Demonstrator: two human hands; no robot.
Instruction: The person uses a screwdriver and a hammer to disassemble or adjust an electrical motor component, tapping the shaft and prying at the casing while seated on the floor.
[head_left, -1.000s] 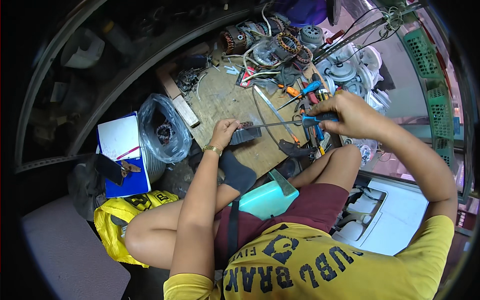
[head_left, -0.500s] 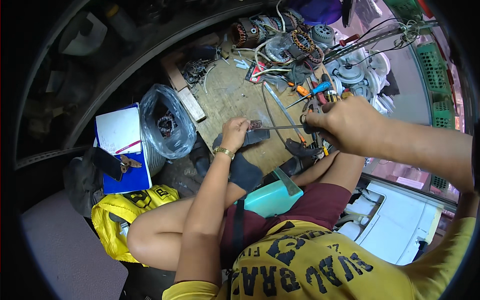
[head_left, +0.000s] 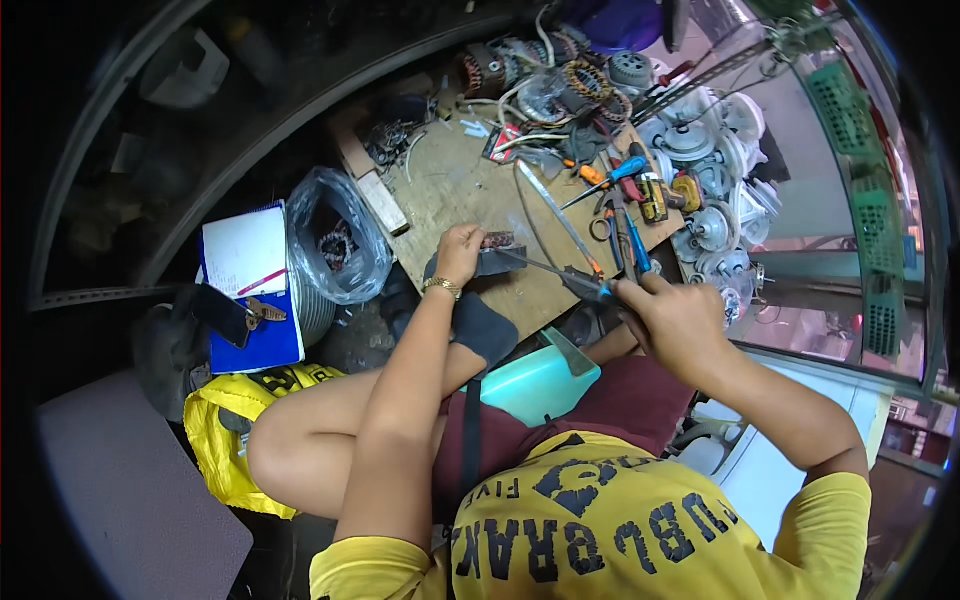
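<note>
At the middle of the plywood board (head_left: 450, 170), my left hand (head_left: 460, 250) is closed on a small, reddish-brown flecked piece (head_left: 497, 240) resting over a dark grey block (head_left: 500, 264). My right hand (head_left: 665, 320), lower and further right, grips a blue-handled tool (head_left: 602, 289) with a long, thin metal shaft. That shaft slants up-left to the piece and block by my left fingers; whether it touches them is hard to tell. A long metal strip with an orange end (head_left: 555, 215) lies just beyond the shaft, among assorted hand tools.
Wound motor coils (head_left: 585, 85) and white plastic parts (head_left: 690, 140) crowd the back right. A plastic bag (head_left: 370, 260), notebooks (head_left: 240, 245) with a phone (head_left: 220, 315), and a yellow sack (head_left: 215, 440) lie left. A turquoise container (head_left: 530, 390) is in my lap; green baskets (head_left: 850, 110) line the right.
My right hand has dropped toward me, so the tool's shaft now slopes more steeply down to the right. My left hand still holds the piece, slightly higher in view.
</note>
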